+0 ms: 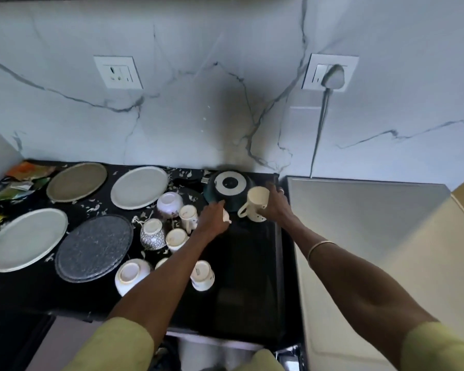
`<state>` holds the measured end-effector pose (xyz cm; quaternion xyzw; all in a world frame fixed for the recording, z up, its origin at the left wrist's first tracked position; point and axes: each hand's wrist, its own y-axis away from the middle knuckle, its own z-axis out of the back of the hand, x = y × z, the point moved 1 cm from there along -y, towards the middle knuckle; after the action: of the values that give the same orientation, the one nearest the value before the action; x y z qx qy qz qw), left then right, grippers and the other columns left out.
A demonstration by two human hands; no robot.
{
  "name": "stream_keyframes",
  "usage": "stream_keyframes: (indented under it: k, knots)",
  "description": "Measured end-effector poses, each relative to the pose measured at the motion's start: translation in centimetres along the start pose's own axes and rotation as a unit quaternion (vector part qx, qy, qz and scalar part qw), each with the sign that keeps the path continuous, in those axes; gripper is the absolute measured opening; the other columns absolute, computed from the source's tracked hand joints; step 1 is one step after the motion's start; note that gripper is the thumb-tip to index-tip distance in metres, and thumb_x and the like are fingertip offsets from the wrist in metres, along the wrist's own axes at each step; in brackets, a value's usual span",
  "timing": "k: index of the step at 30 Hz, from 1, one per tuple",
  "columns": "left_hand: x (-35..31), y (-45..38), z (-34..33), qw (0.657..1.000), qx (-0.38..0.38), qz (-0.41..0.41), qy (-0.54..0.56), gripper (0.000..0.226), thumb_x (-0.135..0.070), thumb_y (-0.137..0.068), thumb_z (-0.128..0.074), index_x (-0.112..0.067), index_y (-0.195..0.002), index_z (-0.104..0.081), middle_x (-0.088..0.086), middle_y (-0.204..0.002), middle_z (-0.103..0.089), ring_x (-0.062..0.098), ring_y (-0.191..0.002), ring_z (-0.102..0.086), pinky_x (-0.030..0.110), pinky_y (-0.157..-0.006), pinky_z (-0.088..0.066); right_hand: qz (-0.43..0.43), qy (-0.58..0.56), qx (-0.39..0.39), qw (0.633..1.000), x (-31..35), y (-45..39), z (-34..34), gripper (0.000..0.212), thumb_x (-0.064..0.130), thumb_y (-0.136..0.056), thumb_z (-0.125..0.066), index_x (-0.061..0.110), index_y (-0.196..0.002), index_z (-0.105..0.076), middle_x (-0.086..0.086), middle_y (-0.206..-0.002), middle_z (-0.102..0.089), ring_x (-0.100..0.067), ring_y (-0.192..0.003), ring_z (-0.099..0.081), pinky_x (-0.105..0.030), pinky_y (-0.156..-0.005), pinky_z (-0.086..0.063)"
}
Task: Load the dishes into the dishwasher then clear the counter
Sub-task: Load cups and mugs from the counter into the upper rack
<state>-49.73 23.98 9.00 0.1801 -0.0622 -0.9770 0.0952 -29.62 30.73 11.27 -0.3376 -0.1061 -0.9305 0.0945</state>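
On the black counter (241,263) my right hand (276,204) grips a cream mug (255,203), tilted, just above the surface in front of an upturned dark pan (228,190). My left hand (214,219) is closed around a small white item (226,216), mostly hidden, left of the mug. Several upturned cups and bowls (172,223) stand to the left of my left arm. Two pale plates (138,187) (24,239), a tan plate (77,182) and a speckled grey plate (94,247) lie further left.
Colourful wrappers (19,180) lie at the back left corner. White scraps are scattered across the counter. A steel appliance top (359,223) adjoins the counter on the right. A marble wall with two sockets (118,72) (330,73) stands behind. An open rack (225,352) shows below.
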Motion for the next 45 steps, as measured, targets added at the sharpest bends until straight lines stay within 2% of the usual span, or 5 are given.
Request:
stream_keyframes:
  k: [4,8,22,36,45]
  knots:
    - [0.5,-1.9,-0.7,0.999,0.042,-0.002,-0.012,0.07,-0.027,-0.08,-0.075,-0.015,-0.142,-0.044,0.017,-0.136,-0.048,0.037,-0.126,-0.048,0.047,-0.104,-0.043,-0.005,-0.001,0.038,0.999,0.2,-2.1,-1.2,0.109,0.024,-0.069,-0.083,0.015,-0.154,-0.016,-0.02,-0.15,-0.03,-0.04,-0.134,-0.038,-0.051,-0.108,-0.037]
    - [0.9,-2.3,-1.1,0.999,0.043,-0.012,0.025,0.058,-0.018,-0.075,-0.078,-0.013,-0.128,-0.056,0.015,-0.125,-0.054,0.036,-0.118,-0.054,0.043,-0.098,-0.046,-0.021,-0.029,0.007,0.999,-0.2,-2.3,-2.1,0.093,0.025,-0.062,-0.085,0.022,-0.139,-0.033,-0.014,-0.134,-0.044,-0.038,-0.118,-0.052,-0.05,-0.096,-0.048]
    - [-2.9,2.3,0.0,0.998,-0.021,-0.028,0.06,0.053,-0.025,-0.07,-0.081,-0.005,-0.116,-0.061,0.016,-0.115,-0.063,0.035,-0.108,-0.06,0.039,-0.087,-0.047,-0.012,-0.04,-0.039,0.998,-1.8,3.5,-0.4,0.094,0.023,-0.055,-0.089,0.019,-0.135,-0.039,-0.017,-0.124,-0.05,-0.034,-0.108,-0.054,-0.04,-0.089,-0.048]
    - [-5.3,20.4,-2.2,0.987,0.012,-0.138,0.083,0.041,-0.026,-0.072,-0.076,-0.006,-0.106,-0.064,0.014,-0.105,-0.069,0.033,-0.098,-0.064,0.034,-0.084,-0.05,-0.115,-0.034,-0.166,0.979,-4.9,26.5,-0.3,0.094,0.03,-0.051,-0.093,0.016,-0.13,-0.044,-0.018,-0.117,-0.058,-0.034,-0.103,-0.058,-0.027,-0.076,-0.04]
    - [-10.5,32.3,-7.3,0.97,0.085,-0.217,0.068,0.031,-0.022,-0.065,-0.073,-0.012,-0.093,-0.065,0.009,-0.095,-0.07,0.03,-0.091,-0.067,0.031,-0.076,-0.056,-0.184,-0.023,-0.219,0.958,-10.8,43.4,0.4,0.099,0.038,-0.039,-0.092,0.014,-0.123,-0.045,-0.014,-0.109,-0.065,-0.032,-0.095,-0.063,-0.043,-0.081,-0.055]
